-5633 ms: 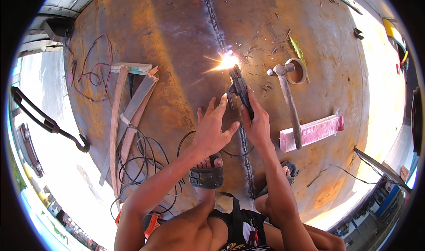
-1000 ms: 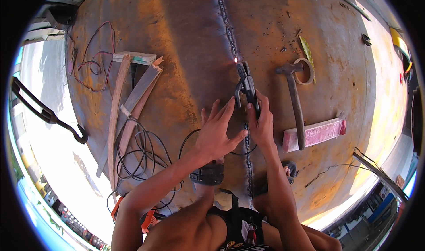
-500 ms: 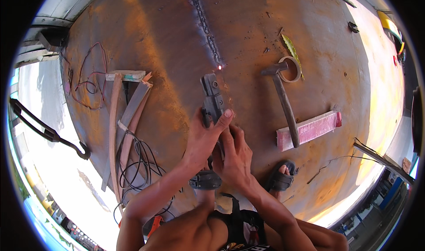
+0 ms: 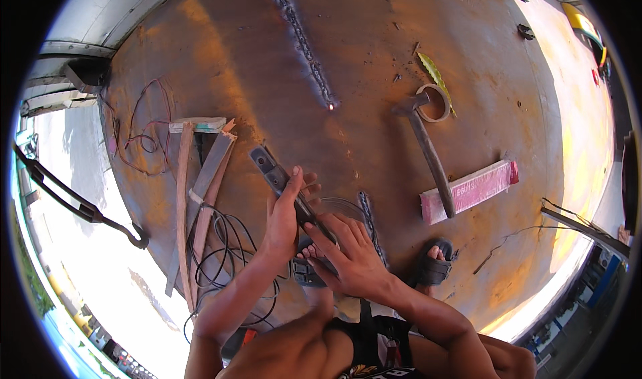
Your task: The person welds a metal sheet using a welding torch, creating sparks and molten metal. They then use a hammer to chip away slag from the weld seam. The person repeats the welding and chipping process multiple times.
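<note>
A dark welding electrode holder lies slanted between my hands, its jaw end pointing up and left. My left hand is closed round its middle, thumb on top. Fingers stretched and spread, my right hand touches the lower part of the handle. No rod is visible in the jaws. Ahead on the rusty steel plate, a weld bead runs toward me and ends in a small glowing spot. Another dark bead shows between my sandalled feet, partly behind my right hand.
On the right, a hammer rests across a pink-and-white box and against a tape roll beside a leaf. Wooden strips and a looped black cable lie left. Thin wire curls beyond them.
The electrode holder has moved left and toward me, tilting left. My right hand's fingers have spread from their closed grip. The glow at the bead's end has dimmed.
</note>
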Motion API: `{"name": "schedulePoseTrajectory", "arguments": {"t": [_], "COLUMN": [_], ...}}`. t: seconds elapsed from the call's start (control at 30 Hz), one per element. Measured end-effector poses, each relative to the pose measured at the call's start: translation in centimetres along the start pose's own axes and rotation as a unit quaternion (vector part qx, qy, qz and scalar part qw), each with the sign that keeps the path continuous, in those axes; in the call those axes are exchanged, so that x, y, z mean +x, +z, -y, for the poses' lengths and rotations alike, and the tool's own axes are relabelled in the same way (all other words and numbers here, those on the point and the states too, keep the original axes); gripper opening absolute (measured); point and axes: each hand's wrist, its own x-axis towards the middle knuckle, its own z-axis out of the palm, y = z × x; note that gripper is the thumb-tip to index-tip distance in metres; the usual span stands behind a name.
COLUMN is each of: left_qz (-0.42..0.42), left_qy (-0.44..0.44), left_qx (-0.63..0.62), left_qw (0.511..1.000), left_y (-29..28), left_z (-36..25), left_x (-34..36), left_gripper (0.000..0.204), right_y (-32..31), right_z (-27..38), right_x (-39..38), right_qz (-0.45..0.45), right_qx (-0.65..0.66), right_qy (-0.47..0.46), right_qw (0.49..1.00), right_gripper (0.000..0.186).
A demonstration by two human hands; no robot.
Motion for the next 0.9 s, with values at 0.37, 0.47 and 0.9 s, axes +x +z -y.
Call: {"name": "schedulePoseTrajectory", "arguments": {"t": [0.37, 0.47, 0.9], "left_qz": [-0.028, 0.008, 0.068], "left_qy": [0.349, 0.379, 0.385], "left_qx": [0.529, 0.609, 0.672], "left_qw": [0.773, 0.697, 0.629], "left_y": [-2.6, -2.3, -2.8], "left_z": [-0.4, -2.5, -2.5], "left_x": [0.8, -0.4, -1.2], "left_gripper": [0.020, 0.024, 0.027], "right_y": [-16.3, -22.6, -32.1], "right_z": [-13.1, -22.2, -35.9], "right_x": [-3.7, -7.0, -20.4], "right_qz": [-0.174, -0.302, -0.240], "right_qx": [-0.215, -0.250, 0.206], "right_qy": [0.058, 0.263, 0.584], "right_qw": [0.959, 0.882, 0.747], "right_gripper": [0.019, 0.017, 0.031]}}
